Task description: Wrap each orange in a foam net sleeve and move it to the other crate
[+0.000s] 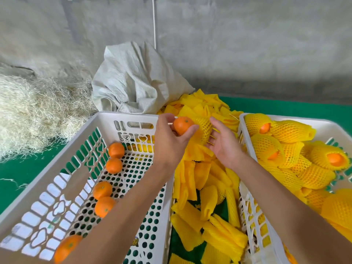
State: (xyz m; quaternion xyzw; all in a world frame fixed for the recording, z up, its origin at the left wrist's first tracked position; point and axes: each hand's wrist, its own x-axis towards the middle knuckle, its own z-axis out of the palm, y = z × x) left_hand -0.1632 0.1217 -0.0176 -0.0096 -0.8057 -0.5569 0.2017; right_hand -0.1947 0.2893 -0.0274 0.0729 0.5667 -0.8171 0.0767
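The left hand (171, 138) grips an orange (182, 125) above the far right corner of the left crate (106, 119). The right hand (223, 141), fingers spread, touches a foam net sleeve (204, 126) just beside the orange.

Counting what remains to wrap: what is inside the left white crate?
Five bare oranges lie along the left crate's perforated floor. The left forearm crosses its right half, so anything under it is hidden.

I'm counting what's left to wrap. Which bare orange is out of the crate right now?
The orange gripped in the left hand, raised beside the foam net sleeve at the right hand. The other bare oranges all lie inside the left crate.
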